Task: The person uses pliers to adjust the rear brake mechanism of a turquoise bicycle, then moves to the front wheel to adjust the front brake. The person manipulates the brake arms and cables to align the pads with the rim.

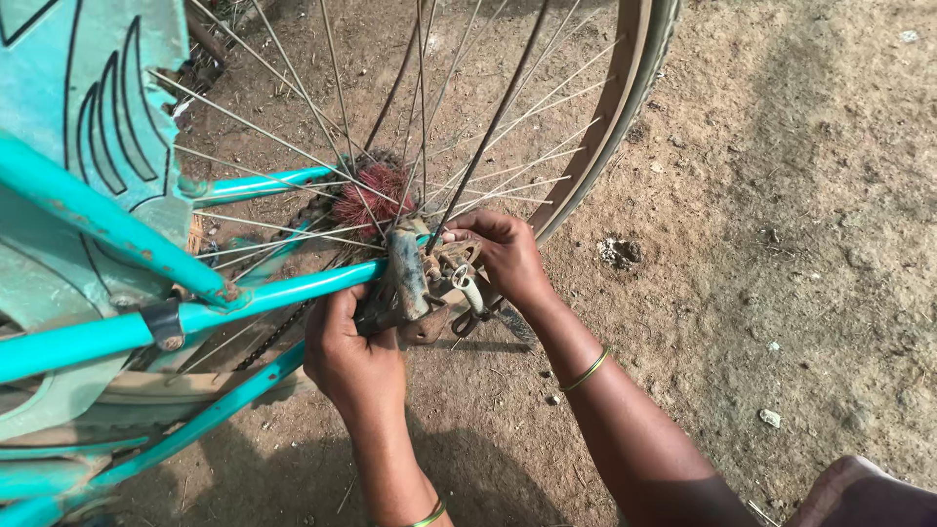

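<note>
Starting at the left edge, a teal chain guard [93, 107] with a dark wing pattern is seen above the teal frame tubes [117, 327] of a bicycle, which run rightward toward the rear axle. A black clamp [164, 324] is fastened around one of these tubes, and a stretch of chain [278, 332] is visible below it, partly hidden behind the tubes.

Further right, the left hand [353, 356] is closed around the end of the frame where the tubes meet the axle, with the fingers curled over the metal and a thin green bangle [429, 513] worn at the wrist. Just above it, a red bristly hub brush [373, 198] is wrapped around the hub among the spokes [293, 146]. A rusty, worn stand bracket [415, 283] is mounted at the axle, between the two hands and touched by both.

To the right of the bracket, the right hand [508, 256] is held against the axle fitting, its fingers bent and pinched on a small metal part there; exactly which part is gripped cannot be told. A second green bangle [587, 370] is worn on that forearm. Behind the hand, the brown rim and tyre [625, 98] of the wheel curve upward. Dry, sandy ground [800, 244] with small stones fills the right side.
</note>
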